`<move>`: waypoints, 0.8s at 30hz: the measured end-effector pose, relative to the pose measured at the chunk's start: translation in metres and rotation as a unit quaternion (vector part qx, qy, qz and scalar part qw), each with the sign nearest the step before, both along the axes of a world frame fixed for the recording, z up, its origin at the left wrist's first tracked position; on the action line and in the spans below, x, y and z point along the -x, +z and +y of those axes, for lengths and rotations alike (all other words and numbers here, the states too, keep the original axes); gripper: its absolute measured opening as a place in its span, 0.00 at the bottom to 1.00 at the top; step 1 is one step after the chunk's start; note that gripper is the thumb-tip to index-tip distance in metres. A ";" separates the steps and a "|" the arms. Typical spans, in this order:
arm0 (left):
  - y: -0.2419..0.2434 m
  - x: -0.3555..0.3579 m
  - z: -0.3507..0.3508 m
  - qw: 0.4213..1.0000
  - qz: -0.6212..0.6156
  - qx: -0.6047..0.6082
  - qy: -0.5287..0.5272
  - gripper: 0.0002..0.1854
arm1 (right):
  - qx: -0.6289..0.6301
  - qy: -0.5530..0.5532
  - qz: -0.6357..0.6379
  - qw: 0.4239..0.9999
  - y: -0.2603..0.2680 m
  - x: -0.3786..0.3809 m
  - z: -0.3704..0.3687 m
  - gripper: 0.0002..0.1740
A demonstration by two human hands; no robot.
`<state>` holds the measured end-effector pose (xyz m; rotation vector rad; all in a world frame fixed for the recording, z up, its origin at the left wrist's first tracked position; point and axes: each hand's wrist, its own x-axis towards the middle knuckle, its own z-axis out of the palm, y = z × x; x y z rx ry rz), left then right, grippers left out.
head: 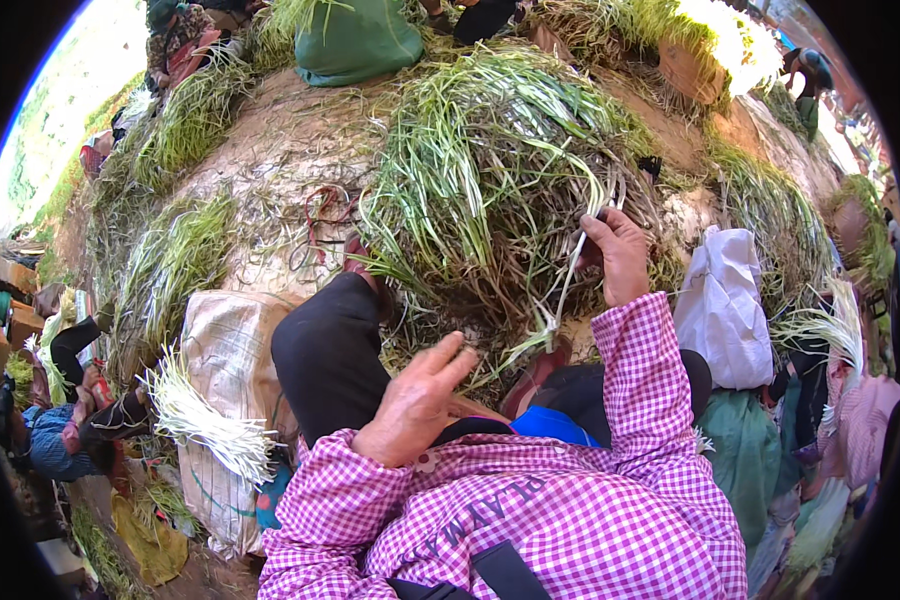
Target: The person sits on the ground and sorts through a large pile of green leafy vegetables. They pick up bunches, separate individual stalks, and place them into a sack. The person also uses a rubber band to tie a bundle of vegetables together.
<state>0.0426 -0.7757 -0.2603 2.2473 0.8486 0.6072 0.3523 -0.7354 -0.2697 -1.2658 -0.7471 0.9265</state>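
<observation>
My right hand (615,247) pinches a few long green stalks with pale stems (570,274) between thumb and fingers, at the right side of a big heap of green stalks (457,165). The pale ends hang down in front of my knees, with some leafy bits at the bottom. My left hand (424,397) is raised above my lap, its fingers apart and nothing seen in it. A bundle of white stems (202,420) lies to the left on a pale woven sack (229,337).
A green sack (356,41) stands behind the heap, and a white sack (726,307) is at my right. More piles of stalks (169,262) lie on both sides. Several people sit or bend nearby, one in blue (60,442) at the left. Red string (319,217) lies on the ground.
</observation>
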 end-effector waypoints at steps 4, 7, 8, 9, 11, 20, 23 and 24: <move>0.024 -0.017 0.020 0.966 -0.153 0.180 0.106 0.12 | 0.018 0.085 -0.027 0.996 0.034 0.039 -0.007 0.05; 0.027 -0.054 0.021 0.886 -0.281 0.340 0.146 0.14 | -0.020 0.195 -0.109 0.974 0.056 0.083 -0.012 0.05; 0.023 -0.059 0.021 0.896 -0.272 0.330 0.119 0.13 | -0.063 0.195 -0.202 0.958 0.057 0.091 -0.014 0.07; 0.015 -0.063 0.021 0.906 -0.264 0.319 0.092 0.12 | -0.105 0.193 -0.293 0.931 0.057 0.096 -0.016 0.09; 0.012 -0.068 0.018 0.833 -0.411 0.334 0.158 0.08 | -0.138 0.207 -0.282 0.927 0.043 0.100 -0.013 0.20; 0.052 -0.031 0.074 0.650 -0.660 0.273 0.259 0.14 | 0.071 0.409 0.001 0.910 0.022 0.102 -0.043 0.15; 0.072 -0.003 0.087 0.618 -0.695 0.226 0.291 0.14 | 0.083 0.390 -0.002 0.917 0.014 0.073 -0.049 0.08; 0.073 0.006 0.091 0.623 -0.703 0.211 0.272 0.14 | 0.084 0.353 -0.022 0.932 0.010 0.065 -0.048 0.07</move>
